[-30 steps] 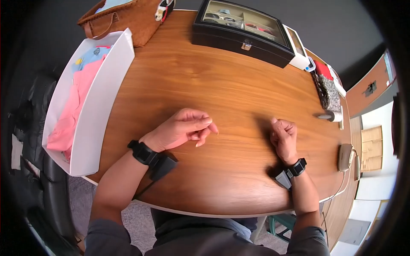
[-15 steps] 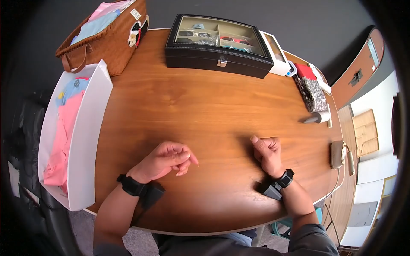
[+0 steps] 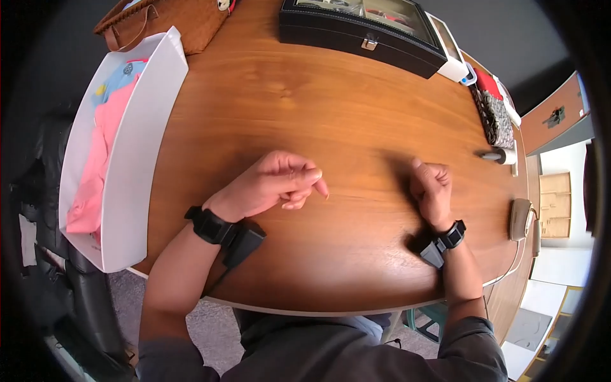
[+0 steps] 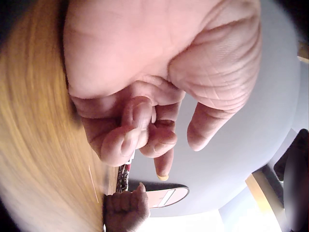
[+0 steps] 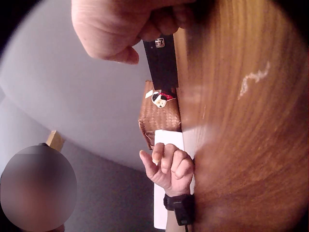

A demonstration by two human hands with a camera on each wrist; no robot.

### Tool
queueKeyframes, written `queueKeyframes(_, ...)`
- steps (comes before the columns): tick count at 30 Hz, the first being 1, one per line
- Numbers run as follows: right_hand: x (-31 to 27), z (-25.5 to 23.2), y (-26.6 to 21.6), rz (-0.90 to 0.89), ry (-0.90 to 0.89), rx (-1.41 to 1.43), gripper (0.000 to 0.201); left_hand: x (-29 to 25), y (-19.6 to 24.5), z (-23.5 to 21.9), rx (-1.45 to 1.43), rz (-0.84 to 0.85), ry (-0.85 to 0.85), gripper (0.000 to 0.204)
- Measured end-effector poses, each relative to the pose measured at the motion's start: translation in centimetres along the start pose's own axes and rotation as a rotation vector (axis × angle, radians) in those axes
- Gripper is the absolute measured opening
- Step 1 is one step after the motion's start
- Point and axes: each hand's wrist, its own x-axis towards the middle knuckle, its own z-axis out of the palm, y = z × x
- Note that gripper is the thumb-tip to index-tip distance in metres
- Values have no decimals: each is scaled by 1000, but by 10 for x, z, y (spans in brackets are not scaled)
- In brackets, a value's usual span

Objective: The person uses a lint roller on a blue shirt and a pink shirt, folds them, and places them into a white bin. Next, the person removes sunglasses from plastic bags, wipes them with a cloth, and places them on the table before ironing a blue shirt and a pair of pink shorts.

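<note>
My left hand (image 3: 273,184) is on the wooden table (image 3: 267,102), palm turned inward. Its fingers bend loosely and hold nothing; in the left wrist view the thumb (image 4: 205,128) stands apart from them. To the right, my right hand (image 3: 434,192) rests on its side with fingers curled in, thumb uppermost, and nothing in its grasp. A stretch of wood separates the two hands. Each wrist wears a black strap with a small camera (image 3: 245,245). Left of the left hand stands a long white bin (image 3: 143,134) with a pink cloth (image 3: 95,172) and a blue cloth (image 3: 121,83) inside.
A brown woven basket (image 5: 157,121) stands at the back left. At the back is a black glass-topped case (image 3: 331,35) with a metal clasp; a white box (image 3: 450,60) adjoins it. Along the right edge lie a patterned cloth item (image 3: 495,121), a grey-white roller-like thing (image 3: 503,156) and a beige corded device (image 3: 520,219).
The head view tipped up, then back down, shifting the whole scene in the picture. Both hands keep nearly the same pose and place on the table; nothing was taken hold of.
</note>
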Motion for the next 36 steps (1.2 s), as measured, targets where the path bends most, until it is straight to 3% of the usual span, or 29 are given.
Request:
queueKeyframes(31,1,1,0,-20,-41,43,55,4,-5,1,29,5,22,31)
queueKeyframes(36,0,-2,6,-14,4,-87,56,3,-5,4,-14,-26,30,28)
